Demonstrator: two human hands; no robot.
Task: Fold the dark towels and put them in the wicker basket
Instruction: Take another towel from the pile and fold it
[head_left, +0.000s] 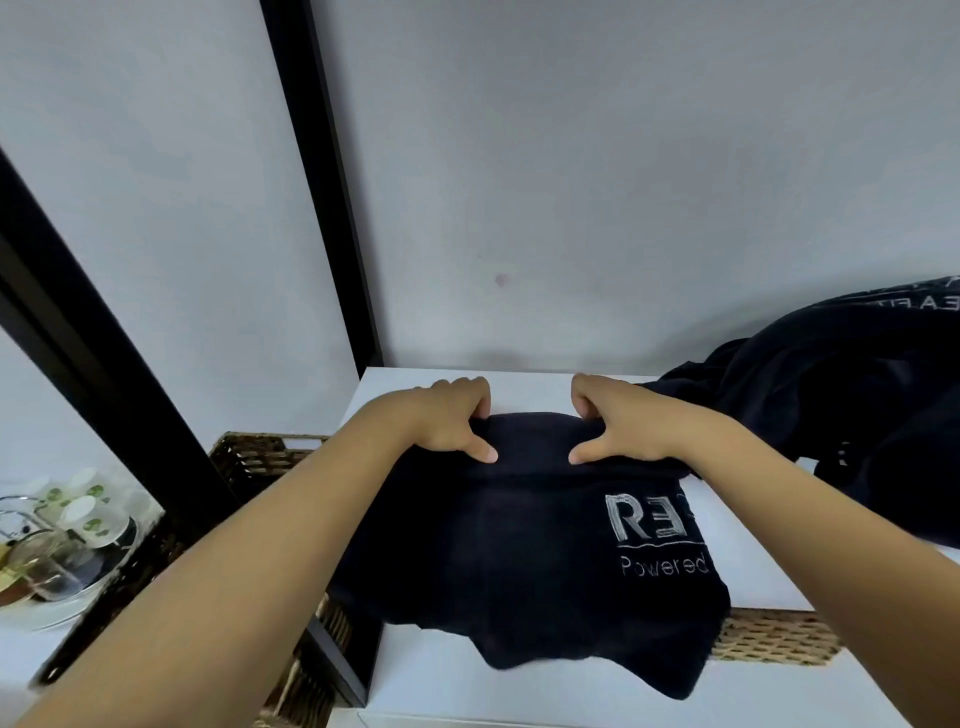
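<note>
Dark terry cloth, the towel (524, 551), lies on the white top (415, 680) in front of the person, its near part hanging over the near edge and its far edge bunched into a ridge running left to right. Both hands pinch that ridge from the far side: the left hand (451, 423) grips it left of centre, the right hand (613, 426) right of centre, thumbs on the near face and fingers curled over the far one, close together but not touching. The fold turns on this: the gripped edge is the far one, and the free cloth lies toward the person, so it would most likely be drawn near over the printed panel. Neither hand is nearer; they are level. A pile (852, 395) of more dark cloth sits far right, its extent cut off by the frame. The basket (254, 457) shows only as wicker rim at far left and a strip at near right below the top; its opening is hidden by the arm and towel. The lettering is partly folded under and unreadable in full.
</note>
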